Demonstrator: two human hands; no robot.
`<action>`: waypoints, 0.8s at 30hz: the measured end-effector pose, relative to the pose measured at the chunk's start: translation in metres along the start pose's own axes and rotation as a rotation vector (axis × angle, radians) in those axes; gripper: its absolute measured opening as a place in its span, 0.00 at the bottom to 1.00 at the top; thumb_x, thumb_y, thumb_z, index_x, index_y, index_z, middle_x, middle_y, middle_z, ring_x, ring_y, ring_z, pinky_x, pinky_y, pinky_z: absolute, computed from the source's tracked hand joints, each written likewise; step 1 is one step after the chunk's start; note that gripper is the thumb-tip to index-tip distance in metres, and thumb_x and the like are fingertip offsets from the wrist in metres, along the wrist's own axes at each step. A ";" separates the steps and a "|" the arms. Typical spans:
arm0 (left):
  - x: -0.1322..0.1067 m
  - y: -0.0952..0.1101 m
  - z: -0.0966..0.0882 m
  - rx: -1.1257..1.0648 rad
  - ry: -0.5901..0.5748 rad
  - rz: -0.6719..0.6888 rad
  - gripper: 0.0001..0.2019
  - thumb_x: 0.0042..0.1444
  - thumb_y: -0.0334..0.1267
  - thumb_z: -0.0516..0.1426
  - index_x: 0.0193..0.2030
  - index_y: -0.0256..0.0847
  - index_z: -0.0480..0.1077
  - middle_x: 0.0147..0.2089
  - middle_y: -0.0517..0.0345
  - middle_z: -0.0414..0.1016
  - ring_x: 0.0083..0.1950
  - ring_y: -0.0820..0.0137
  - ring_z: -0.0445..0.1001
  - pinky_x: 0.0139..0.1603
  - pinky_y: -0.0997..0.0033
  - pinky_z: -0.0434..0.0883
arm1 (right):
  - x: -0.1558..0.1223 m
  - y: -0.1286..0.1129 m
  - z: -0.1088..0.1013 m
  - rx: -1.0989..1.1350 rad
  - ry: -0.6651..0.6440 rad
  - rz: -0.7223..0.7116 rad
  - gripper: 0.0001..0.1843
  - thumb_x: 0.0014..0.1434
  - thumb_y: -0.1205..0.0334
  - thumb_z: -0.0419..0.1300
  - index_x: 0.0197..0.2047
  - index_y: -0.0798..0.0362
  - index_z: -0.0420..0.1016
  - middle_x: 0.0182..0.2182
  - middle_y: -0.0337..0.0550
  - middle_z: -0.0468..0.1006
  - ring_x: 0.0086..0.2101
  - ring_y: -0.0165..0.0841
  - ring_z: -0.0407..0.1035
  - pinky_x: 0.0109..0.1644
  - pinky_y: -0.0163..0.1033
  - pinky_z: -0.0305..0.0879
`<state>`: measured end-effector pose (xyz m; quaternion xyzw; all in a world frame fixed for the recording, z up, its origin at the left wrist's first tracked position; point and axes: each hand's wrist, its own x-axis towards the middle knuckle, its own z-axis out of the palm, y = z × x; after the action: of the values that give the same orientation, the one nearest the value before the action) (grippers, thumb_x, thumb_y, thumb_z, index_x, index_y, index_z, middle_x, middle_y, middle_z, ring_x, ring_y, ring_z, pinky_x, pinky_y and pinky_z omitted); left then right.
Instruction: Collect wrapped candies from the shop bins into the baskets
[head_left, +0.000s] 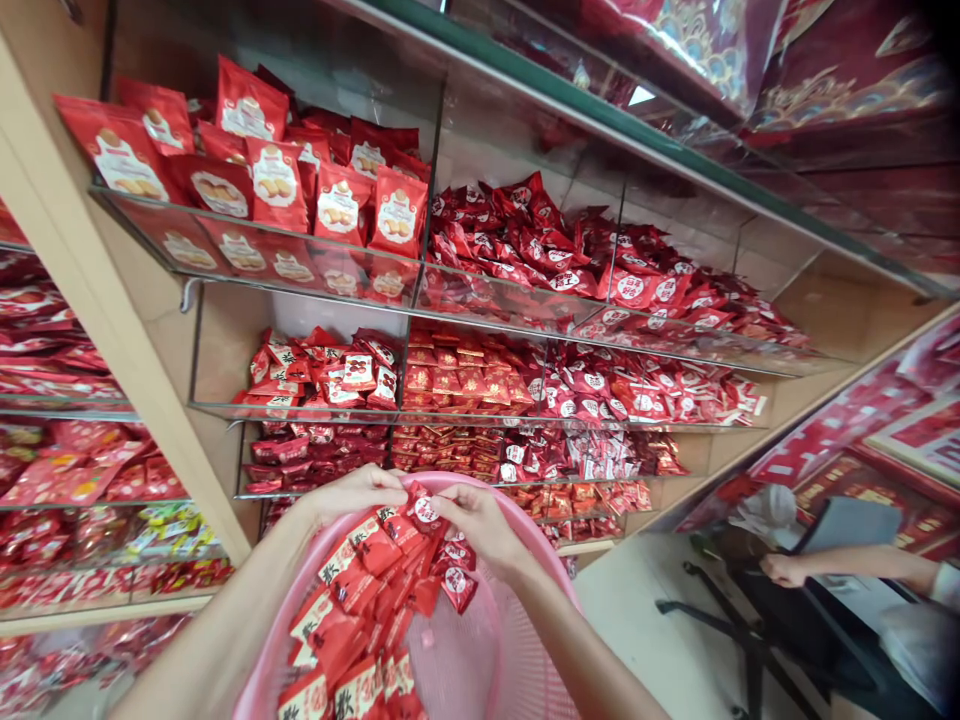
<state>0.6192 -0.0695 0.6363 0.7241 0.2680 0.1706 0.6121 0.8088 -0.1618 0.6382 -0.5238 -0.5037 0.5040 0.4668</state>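
A pink plastic basket is below my hands, partly filled with red snack packets that have cream labels with black characters. Smaller dark-red packets with round white labels lie at the right of the heap. Over the basket's far side, my right hand pinches a small red packet with a round white label. At that packet's left edge are the closed fingers of my left hand; its fingertips are pressed together on it, close to the basket rim.
Ahead, a wooden shelf unit with glass shelves holds red packets sorted by kind behind clear dividers. More stocked shelves stand at left. At right, a person's hand is near a black office chair on the pale floor.
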 end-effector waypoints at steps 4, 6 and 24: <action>0.000 0.000 -0.003 -0.019 -0.039 -0.031 0.11 0.49 0.44 0.58 0.32 0.39 0.78 0.37 0.54 0.77 0.41 0.62 0.70 0.48 0.67 0.62 | -0.009 -0.002 -0.027 -0.126 0.055 -0.060 0.15 0.50 0.52 0.59 0.27 0.57 0.71 0.23 0.36 0.68 0.24 0.25 0.59 0.31 0.33 0.59; 0.000 -0.001 -0.004 -0.009 -0.028 -0.037 0.11 0.49 0.44 0.59 0.34 0.40 0.78 0.38 0.53 0.78 0.45 0.61 0.69 0.53 0.65 0.59 | -0.014 0.003 -0.039 -0.228 0.112 -0.082 0.14 0.50 0.53 0.58 0.25 0.57 0.69 0.21 0.36 0.67 0.25 0.26 0.59 0.31 0.33 0.59; -0.001 0.004 -0.002 0.045 -0.050 0.007 0.11 0.50 0.44 0.58 0.33 0.42 0.79 0.38 0.54 0.80 0.57 0.59 0.62 0.61 0.65 0.50 | -0.011 0.059 -0.030 -0.475 0.250 0.067 0.11 0.54 0.58 0.51 0.40 0.52 0.65 0.21 0.33 0.69 0.18 0.28 0.65 0.20 0.31 0.57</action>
<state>0.6182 -0.0687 0.6404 0.7427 0.2538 0.1488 0.6015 0.8424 -0.1757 0.5817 -0.6933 -0.5286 0.3181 0.3725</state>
